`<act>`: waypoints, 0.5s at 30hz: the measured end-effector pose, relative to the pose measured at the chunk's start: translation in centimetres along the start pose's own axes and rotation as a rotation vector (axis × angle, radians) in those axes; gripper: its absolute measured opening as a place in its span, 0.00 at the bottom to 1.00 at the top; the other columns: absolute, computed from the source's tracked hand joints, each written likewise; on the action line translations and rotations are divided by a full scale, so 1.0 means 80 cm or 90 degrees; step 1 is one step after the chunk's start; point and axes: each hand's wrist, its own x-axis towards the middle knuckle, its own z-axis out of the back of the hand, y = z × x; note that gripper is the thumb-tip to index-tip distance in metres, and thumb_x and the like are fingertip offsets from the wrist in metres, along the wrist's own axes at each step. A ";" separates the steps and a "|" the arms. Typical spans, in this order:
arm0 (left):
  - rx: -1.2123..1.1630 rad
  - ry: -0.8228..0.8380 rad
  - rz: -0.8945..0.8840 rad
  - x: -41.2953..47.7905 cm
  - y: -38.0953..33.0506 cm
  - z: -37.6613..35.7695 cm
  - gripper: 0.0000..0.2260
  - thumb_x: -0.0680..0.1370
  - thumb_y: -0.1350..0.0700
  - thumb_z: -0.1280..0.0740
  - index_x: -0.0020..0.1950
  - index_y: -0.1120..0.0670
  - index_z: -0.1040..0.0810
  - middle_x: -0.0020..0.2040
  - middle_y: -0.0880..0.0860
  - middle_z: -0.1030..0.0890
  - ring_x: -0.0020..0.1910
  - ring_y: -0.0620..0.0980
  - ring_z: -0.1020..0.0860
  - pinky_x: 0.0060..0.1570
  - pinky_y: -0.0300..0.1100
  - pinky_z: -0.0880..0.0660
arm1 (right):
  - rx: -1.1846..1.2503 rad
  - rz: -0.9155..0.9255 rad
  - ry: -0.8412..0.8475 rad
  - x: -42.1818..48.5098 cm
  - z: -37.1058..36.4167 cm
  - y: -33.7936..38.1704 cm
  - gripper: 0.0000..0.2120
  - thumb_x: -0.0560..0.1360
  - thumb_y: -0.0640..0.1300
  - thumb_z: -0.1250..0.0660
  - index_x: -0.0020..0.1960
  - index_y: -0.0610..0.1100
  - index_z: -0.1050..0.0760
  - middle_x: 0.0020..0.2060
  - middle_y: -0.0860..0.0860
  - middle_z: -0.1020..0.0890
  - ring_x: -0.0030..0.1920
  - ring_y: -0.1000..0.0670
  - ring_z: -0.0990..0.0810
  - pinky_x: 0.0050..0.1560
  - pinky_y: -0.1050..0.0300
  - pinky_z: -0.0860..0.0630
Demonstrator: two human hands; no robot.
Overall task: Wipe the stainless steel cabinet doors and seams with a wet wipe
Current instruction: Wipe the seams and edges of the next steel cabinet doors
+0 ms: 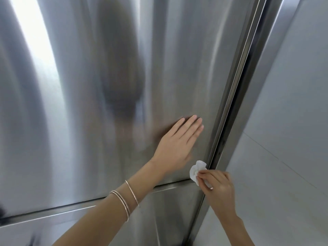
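Note:
A tall stainless steel cabinet door (79,103) fills most of the view, brushed and reflective. My left hand (177,142) lies flat on the door with straight fingers, bangles on the wrist. My right hand (218,187) pinches a crumpled white wet wipe (197,170) and holds it against the lower end of the vertical seam (236,82) at the door's right edge. A horizontal seam (71,208) runs below the door, above a lower door (168,219).
A pale grey wall (287,121) stands right of the steel frame (262,64), close to my right hand. A dark blurred reflection of a person shows in the middle of the door.

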 end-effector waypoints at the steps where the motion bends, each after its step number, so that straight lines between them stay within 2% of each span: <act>1: -0.038 -0.006 0.008 -0.017 0.004 0.006 0.28 0.70 0.55 0.35 0.71 0.59 0.29 0.71 0.56 0.28 0.72 0.54 0.33 0.71 0.50 0.36 | 0.006 0.006 -0.002 0.002 0.001 0.009 0.09 0.72 0.45 0.33 0.35 0.44 0.19 0.37 0.56 0.17 0.41 0.59 0.24 0.44 0.62 0.34; 4: -0.133 -0.030 0.044 -0.079 0.018 0.026 0.21 0.66 0.58 0.32 0.59 0.58 0.19 0.58 0.54 0.18 0.61 0.53 0.22 0.59 0.45 0.24 | 0.022 0.011 0.001 0.001 -0.002 0.044 0.09 0.71 0.46 0.33 0.36 0.43 0.18 0.37 0.54 0.16 0.41 0.58 0.24 0.43 0.59 0.32; 6: -0.139 -0.013 0.077 -0.127 0.029 0.043 0.19 0.64 0.58 0.29 0.54 0.57 0.17 0.52 0.52 0.17 0.51 0.52 0.19 0.49 0.42 0.22 | 0.038 0.027 0.009 -0.010 -0.007 0.073 0.10 0.71 0.46 0.33 0.36 0.43 0.18 0.37 0.54 0.16 0.41 0.57 0.24 0.44 0.58 0.31; 8: -0.137 0.030 0.113 -0.181 0.038 0.065 0.15 0.65 0.56 0.31 0.50 0.56 0.17 0.46 0.50 0.17 0.43 0.51 0.19 0.40 0.41 0.23 | 0.054 0.042 0.018 -0.025 -0.012 0.110 0.10 0.71 0.46 0.33 0.36 0.42 0.18 0.37 0.53 0.16 0.41 0.57 0.23 0.45 0.59 0.31; 11: -0.136 0.119 0.178 -0.270 0.045 0.107 0.13 0.69 0.53 0.40 0.46 0.53 0.18 0.40 0.48 0.19 0.37 0.50 0.21 0.35 0.41 0.25 | 0.090 0.053 0.035 -0.057 -0.017 0.179 0.10 0.71 0.46 0.33 0.36 0.42 0.18 0.36 0.52 0.16 0.42 0.56 0.23 0.46 0.60 0.31; 15: -0.151 0.194 0.237 -0.405 0.047 0.166 0.05 0.66 0.54 0.33 0.39 0.52 0.20 0.35 0.47 0.22 0.33 0.50 0.23 0.33 0.42 0.26 | 0.138 0.042 0.073 -0.117 -0.018 0.290 0.10 0.71 0.46 0.33 0.37 0.42 0.18 0.36 0.53 0.16 0.42 0.57 0.24 0.45 0.60 0.32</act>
